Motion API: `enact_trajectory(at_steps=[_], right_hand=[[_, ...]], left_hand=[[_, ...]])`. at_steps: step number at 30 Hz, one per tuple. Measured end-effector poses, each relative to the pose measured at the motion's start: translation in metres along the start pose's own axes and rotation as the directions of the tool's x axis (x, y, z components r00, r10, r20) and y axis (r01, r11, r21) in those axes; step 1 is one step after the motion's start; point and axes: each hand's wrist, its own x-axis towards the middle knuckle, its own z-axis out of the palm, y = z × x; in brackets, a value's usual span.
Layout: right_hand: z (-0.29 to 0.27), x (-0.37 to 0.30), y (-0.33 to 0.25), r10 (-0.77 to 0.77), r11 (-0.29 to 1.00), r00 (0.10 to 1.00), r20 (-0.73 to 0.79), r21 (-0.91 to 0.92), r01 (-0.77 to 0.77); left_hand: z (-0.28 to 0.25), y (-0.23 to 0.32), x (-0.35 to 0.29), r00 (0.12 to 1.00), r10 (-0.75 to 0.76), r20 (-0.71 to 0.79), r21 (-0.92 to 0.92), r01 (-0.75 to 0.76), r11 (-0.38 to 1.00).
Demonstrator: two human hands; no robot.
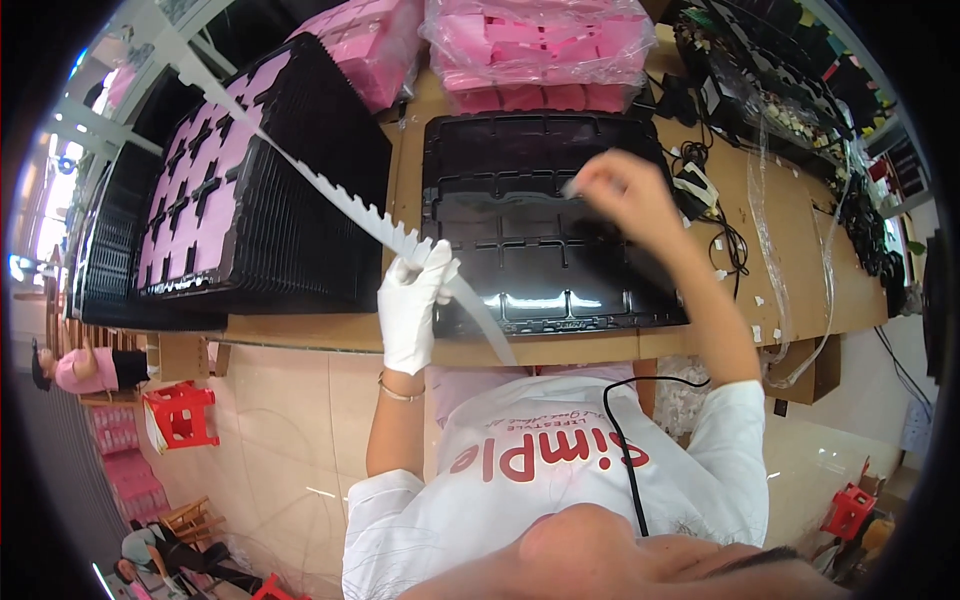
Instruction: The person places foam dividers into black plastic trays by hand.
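Now, left hand gripping strip; right, above tray

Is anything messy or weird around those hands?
Yes, a bit. Little white scraps lie scattered on the right of the brown tabletop, near a tangled black cable, so that side looks messy. Also, the left hand wears a white glove but the right hand is bare, which looks mismatched.

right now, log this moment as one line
left hand: gloved, holds white strip | right hand: bare, pinching small pale piece over black tray
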Motion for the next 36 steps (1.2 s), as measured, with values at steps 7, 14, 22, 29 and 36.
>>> enact_trajectory(at_steps=[7,14,22,29,36], right_hand=[[-0.09,0.074,0.143,0.271,0.865,0.962,-0.031,-0.43,-0.257],[-0.086,0.086,0.144,0.285,0.805,0.958,-0.015,-0.54,-0.248],[-0.084,0.088,0.146,0.292,0.794,0.955,-0.054,-0.542,-0.274],[-0.087,0.08,0.144,0.283,0.859,0.959,0.03,-0.453,-0.239],[-0.07,0.02,0.085,0.343,0.779,0.937,0.067,0.537,-0.324]], left_hand=[[0.011,-0.003,0.003,0.999,0.008,0.048,0.007,-0.009,1.0],[0.01,-0.003,0.003,0.999,-0.015,0.051,0.0,0.015,1.0],[0.01,-0.001,0.005,0.997,-0.042,0.058,-0.013,0.043,0.999],[0.013,-0.002,0.004,0.999,-0.007,0.033,-0.02,0.008,1.0],[0.02,0.0,-0.002,0.997,-0.021,0.08,-0.076,0.027,0.997]])
